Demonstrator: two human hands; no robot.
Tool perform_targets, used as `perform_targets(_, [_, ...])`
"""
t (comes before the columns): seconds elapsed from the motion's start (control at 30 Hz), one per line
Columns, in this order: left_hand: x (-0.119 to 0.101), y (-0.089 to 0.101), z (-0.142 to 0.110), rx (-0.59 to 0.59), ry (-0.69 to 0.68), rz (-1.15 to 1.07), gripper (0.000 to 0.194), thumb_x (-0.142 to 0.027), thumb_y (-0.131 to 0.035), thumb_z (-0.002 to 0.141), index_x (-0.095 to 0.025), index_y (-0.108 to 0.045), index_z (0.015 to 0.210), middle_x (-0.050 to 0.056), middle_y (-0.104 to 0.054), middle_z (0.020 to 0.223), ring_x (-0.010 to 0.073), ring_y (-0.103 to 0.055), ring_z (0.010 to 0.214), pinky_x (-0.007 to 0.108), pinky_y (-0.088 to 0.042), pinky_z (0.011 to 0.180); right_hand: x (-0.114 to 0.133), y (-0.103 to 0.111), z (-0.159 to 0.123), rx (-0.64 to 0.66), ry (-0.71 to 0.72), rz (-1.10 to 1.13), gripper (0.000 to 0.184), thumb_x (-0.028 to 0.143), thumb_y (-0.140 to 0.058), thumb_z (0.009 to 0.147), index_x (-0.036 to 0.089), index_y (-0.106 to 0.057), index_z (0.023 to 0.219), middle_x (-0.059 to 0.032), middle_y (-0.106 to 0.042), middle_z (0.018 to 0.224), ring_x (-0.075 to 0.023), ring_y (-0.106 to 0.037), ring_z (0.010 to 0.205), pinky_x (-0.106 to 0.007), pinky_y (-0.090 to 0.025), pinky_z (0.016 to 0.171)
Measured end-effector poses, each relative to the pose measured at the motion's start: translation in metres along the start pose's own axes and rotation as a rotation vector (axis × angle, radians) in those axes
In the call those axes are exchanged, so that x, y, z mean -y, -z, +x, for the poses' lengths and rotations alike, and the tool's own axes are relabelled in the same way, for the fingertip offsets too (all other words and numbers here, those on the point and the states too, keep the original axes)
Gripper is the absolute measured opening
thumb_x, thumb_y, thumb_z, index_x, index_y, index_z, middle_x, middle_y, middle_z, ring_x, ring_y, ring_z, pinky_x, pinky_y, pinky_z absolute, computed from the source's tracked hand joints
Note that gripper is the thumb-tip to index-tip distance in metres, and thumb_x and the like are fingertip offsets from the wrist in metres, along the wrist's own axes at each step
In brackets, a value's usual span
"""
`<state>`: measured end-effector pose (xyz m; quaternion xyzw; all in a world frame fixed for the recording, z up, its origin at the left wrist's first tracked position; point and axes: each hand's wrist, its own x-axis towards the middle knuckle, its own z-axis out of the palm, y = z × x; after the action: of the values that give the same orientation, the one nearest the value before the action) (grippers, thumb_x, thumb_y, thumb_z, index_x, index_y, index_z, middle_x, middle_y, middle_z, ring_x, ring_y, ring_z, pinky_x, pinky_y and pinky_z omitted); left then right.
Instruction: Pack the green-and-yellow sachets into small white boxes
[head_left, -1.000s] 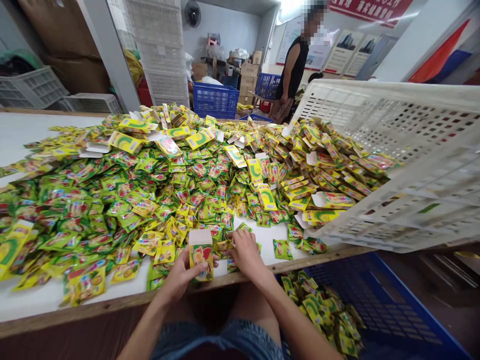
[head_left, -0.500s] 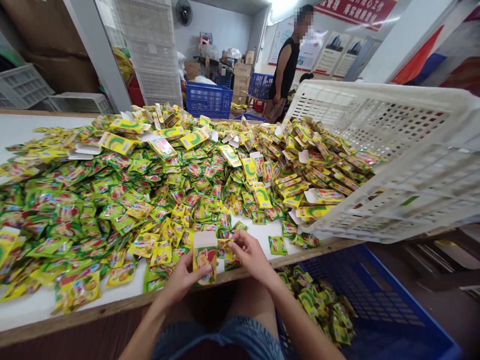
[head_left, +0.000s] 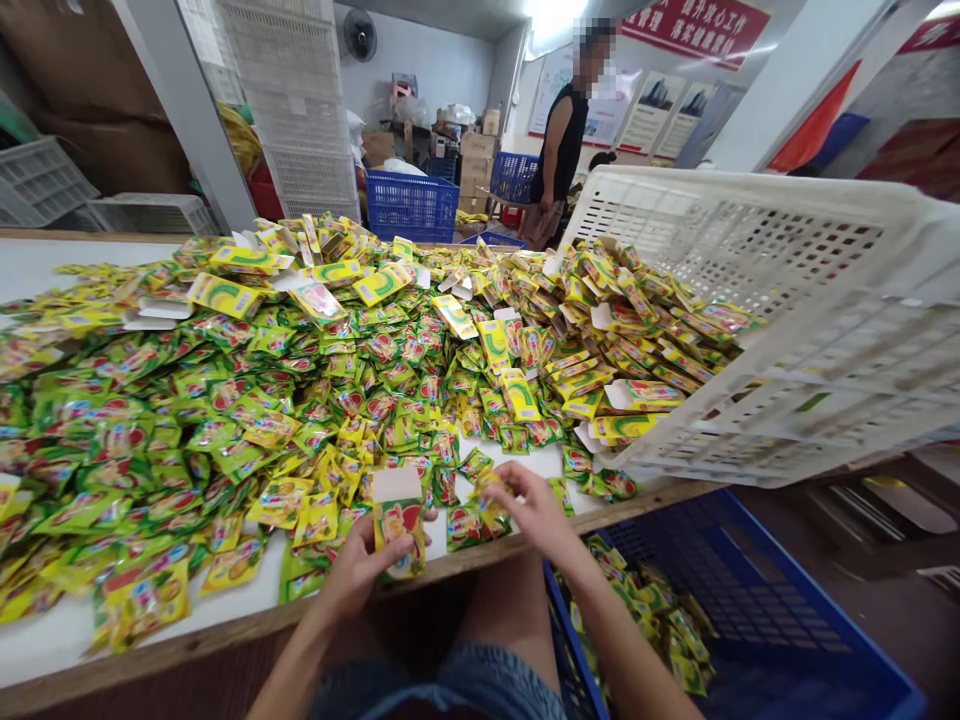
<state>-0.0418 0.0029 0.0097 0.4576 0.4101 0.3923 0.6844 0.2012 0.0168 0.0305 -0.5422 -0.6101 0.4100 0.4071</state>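
My left hand (head_left: 361,562) is closed around a small yellow-green carton (head_left: 401,525), held upright at the table's front edge with its white top flap raised. To the right of it, my right hand (head_left: 538,512) pinches a small yellow candy packet (head_left: 485,486) between thumb and fingers. Under that hand, green packets (head_left: 463,524) lie on the white tabletop. A large heap of green and yellow packets (head_left: 225,400) spreads behind and to the left of both hands.
Flat cartons (head_left: 637,340) spill from a tipped white plastic crate (head_left: 840,300) on the right. Below the table edge stands a blue crate (head_left: 810,620) containing filled cartons or packets (head_left: 679,640). A person (head_left: 562,140) in a dark sleeveless top stands at the back.
My right hand has moved right, away from the carton, and now pinches a yellow packet over the green ones. My left hand keeps the carton, shifted slightly left in view.
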Motion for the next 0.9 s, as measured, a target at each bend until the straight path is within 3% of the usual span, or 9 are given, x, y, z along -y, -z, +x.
perform_targets(0.07, [-0.001,0.0,0.001,-0.011,-0.002,0.003,0.039,-0.039,-0.07,0.068,-0.013,-0.064,0.097,0.011,-0.072,0.091,0.0256,-0.066,0.085,0.032,-0.051,0.072,-0.012,0.019,0.011,-0.06,-0.021,-0.092,0.017,0.033,-0.051,0.083,0.017,-0.052,0.088,-0.0025,-0.062,0.08,-0.0153,-0.059,0.075,-0.025,-0.045,0.068])
perform_targets(0.17, [0.002,0.001,0.002,-0.001,0.012,0.07,0.037,-0.038,-0.07,0.068,-0.012,-0.065,0.094,0.01,-0.073,0.084,0.0238,-0.066,0.08,0.03,-0.05,0.072,-0.025,0.03,0.024,0.049,-0.071,-0.38,0.017,0.028,-0.047,0.084,0.016,-0.053,0.094,-0.0037,-0.063,0.086,-0.0153,-0.058,0.079,-0.025,-0.044,0.07])
perform_targets(0.27, [0.007,0.003,0.002,-0.046,0.02,0.1,0.036,-0.041,-0.071,0.067,-0.013,-0.067,0.089,0.009,-0.073,0.082,0.0221,-0.066,0.077,0.029,-0.049,0.069,-0.028,0.023,0.028,0.147,-0.113,-0.553,0.013,0.026,-0.054,0.08,0.016,-0.058,0.087,-0.0031,-0.062,0.083,-0.0163,-0.057,0.079,-0.026,-0.041,0.071])
perform_targets(0.4, [0.011,0.006,0.003,-0.099,0.01,0.199,0.036,-0.043,-0.071,0.066,-0.013,-0.067,0.084,0.007,-0.072,0.082,0.0206,-0.064,0.075,0.027,-0.048,0.067,-0.026,0.013,0.026,0.143,-0.153,-0.697,0.027,0.026,-0.066,0.071,0.016,-0.058,0.095,-0.0074,-0.06,0.096,-0.0211,-0.053,0.093,-0.029,-0.037,0.078])
perform_targets(0.53, [0.013,0.006,0.004,-0.088,0.008,0.254,0.038,-0.045,-0.069,0.067,-0.012,-0.066,0.085,0.007,-0.07,0.081,0.0205,-0.063,0.074,0.028,-0.047,0.066,-0.027,0.011,0.026,0.145,-0.226,-0.813,0.036,0.029,-0.068,0.069,0.016,-0.056,0.101,-0.0091,-0.061,0.099,-0.0247,-0.052,0.098,-0.032,-0.034,0.079])
perform_targets(0.67, [0.014,0.005,0.004,-0.116,0.017,0.236,0.039,-0.044,-0.07,0.066,-0.013,-0.065,0.09,0.007,-0.071,0.086,0.022,-0.064,0.081,0.03,-0.048,0.072,-0.024,0.01,0.028,0.167,-0.293,-0.882,0.03,0.029,-0.066,0.07,0.015,-0.058,0.095,-0.0095,-0.062,0.093,-0.0244,-0.055,0.091,-0.029,-0.035,0.072])
perform_targets(0.9, [0.017,0.006,0.003,-0.107,0.004,0.202,0.039,-0.045,-0.07,0.067,-0.014,-0.064,0.091,0.007,-0.071,0.083,0.023,-0.065,0.083,0.033,-0.049,0.076,-0.014,0.014,0.024,0.175,-0.302,-0.96,0.025,0.029,-0.065,0.069,0.016,-0.06,0.09,-0.0123,-0.057,0.103,-0.0269,-0.052,0.097,-0.031,-0.036,0.074])
